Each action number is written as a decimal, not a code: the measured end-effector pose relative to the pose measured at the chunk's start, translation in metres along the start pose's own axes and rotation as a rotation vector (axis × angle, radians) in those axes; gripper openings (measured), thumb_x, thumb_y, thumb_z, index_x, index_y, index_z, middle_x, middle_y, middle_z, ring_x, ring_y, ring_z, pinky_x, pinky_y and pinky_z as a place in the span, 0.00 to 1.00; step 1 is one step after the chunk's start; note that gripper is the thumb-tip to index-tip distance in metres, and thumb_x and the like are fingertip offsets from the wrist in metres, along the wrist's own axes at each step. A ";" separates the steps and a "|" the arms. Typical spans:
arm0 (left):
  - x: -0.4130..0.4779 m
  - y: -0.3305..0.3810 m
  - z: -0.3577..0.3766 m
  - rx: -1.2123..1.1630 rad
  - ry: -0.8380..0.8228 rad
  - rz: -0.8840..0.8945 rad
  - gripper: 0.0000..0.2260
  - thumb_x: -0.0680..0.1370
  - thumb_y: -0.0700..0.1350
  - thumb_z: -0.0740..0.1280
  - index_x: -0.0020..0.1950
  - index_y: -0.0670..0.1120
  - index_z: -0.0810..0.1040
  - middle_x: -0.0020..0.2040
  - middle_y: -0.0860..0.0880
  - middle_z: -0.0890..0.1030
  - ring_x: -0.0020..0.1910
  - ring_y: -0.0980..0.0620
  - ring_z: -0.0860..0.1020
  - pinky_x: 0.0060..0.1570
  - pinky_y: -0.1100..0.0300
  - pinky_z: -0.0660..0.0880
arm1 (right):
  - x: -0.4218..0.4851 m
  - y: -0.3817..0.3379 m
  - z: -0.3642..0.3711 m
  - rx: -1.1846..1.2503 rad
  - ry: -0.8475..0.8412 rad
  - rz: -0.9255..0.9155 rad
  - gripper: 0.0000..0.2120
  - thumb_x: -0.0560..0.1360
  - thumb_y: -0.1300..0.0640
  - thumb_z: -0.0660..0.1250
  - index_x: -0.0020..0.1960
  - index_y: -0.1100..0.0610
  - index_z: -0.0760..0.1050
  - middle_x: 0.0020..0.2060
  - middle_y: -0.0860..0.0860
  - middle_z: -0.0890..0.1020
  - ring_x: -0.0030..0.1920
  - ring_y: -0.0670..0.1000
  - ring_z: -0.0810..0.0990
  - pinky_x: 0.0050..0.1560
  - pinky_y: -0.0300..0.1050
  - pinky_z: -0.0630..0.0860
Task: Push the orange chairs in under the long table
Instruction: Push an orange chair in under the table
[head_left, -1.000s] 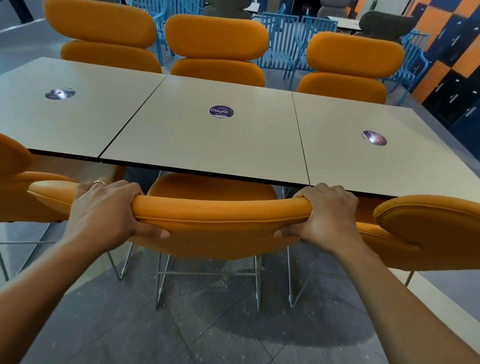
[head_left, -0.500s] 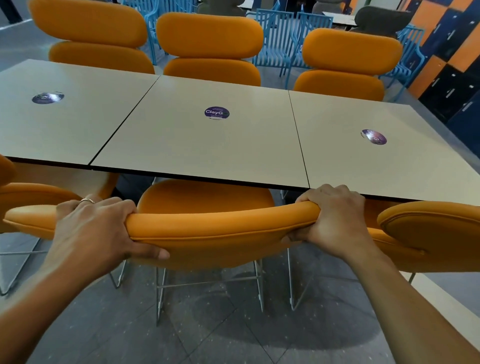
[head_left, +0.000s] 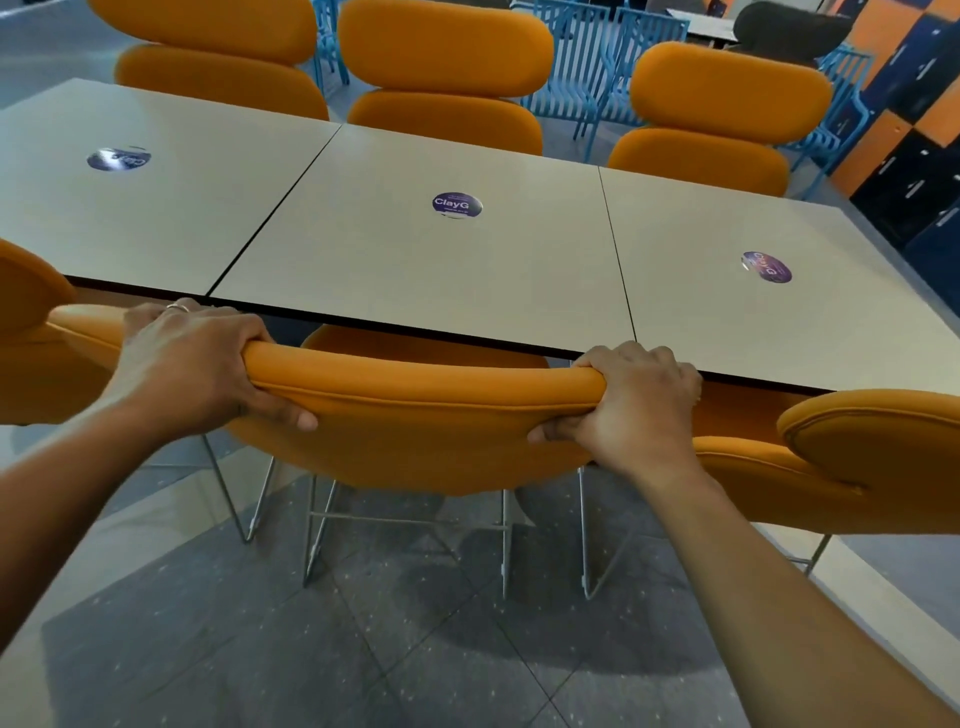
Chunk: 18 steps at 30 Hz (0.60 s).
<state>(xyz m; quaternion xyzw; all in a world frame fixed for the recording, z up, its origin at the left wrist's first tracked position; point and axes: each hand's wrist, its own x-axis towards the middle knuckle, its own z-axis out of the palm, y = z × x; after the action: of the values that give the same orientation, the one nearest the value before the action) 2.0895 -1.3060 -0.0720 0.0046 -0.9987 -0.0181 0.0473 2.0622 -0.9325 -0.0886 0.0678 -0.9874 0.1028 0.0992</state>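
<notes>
Left end of the counter (head_left: 415, 270) first: the left orange chair (head_left: 31, 332) sits at the counter's near edge, and its rounded back covers a bit of that edge from this view. Next along the near edge comes the left grip (head_left: 192, 364). Its fingers are curled over the top of the middle orange chair (head_left: 415, 431), thumb pressed on the back face, a ring (head_left: 177, 307) on one finger, knuckles just beside the counter's edge.

That middle chair is the one being held. Its curved backrest runs close along the near edge of the counter's middle slab. Its seat shows part way under the top, and its wire legs (head_left: 313, 535) stand on the floor (head_left: 363, 649) on the counter's near side.

Further right, the right grip (head_left: 639, 410) clamps the other end of the same backrest, fingers over the top, thumb below, knuckles right at the counter's edge. Past it, the right orange chair (head_left: 872, 457) sits at the near edge of the right slab.

Up on the counter top, there is one round purple sticker per slab: the left sticker (head_left: 118, 158), the middle sticker (head_left: 457, 204) reading ClayG, and the right sticker (head_left: 767, 266).

Along the counter's far edge stand three more, each with a double-cushion back: the far left chair (head_left: 208, 31), the far middle chair (head_left: 447, 47) and the far right chair (head_left: 727, 88). Beyond the far side are blue slatted chairs (head_left: 587, 47). Off the counter's right end stand orange and dark lockers (head_left: 919, 93).
</notes>
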 end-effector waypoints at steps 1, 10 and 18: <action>-0.002 0.001 0.002 -0.005 0.021 0.001 0.37 0.47 0.85 0.54 0.40 0.58 0.69 0.36 0.56 0.72 0.42 0.50 0.70 0.53 0.47 0.64 | -0.001 0.001 0.000 0.010 0.001 -0.001 0.41 0.52 0.20 0.69 0.57 0.43 0.77 0.51 0.47 0.79 0.56 0.54 0.73 0.58 0.55 0.63; -0.002 -0.005 0.010 -0.021 0.088 -0.005 0.41 0.49 0.84 0.53 0.47 0.55 0.73 0.42 0.53 0.74 0.48 0.44 0.73 0.57 0.44 0.63 | -0.003 -0.005 0.003 0.018 0.029 0.025 0.41 0.51 0.18 0.66 0.55 0.44 0.78 0.50 0.47 0.80 0.54 0.54 0.74 0.56 0.55 0.66; 0.006 -0.046 0.006 -0.004 0.006 0.023 0.42 0.46 0.85 0.56 0.47 0.57 0.73 0.42 0.53 0.75 0.46 0.48 0.69 0.54 0.45 0.64 | -0.018 -0.042 0.012 -0.004 0.084 0.056 0.43 0.50 0.17 0.61 0.54 0.44 0.78 0.49 0.47 0.80 0.54 0.55 0.74 0.56 0.55 0.65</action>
<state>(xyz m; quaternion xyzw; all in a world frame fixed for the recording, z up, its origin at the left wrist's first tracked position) 2.0832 -1.3517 -0.0787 -0.0068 -0.9985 -0.0194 0.0505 2.0839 -0.9735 -0.0964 0.0354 -0.9841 0.1063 0.1379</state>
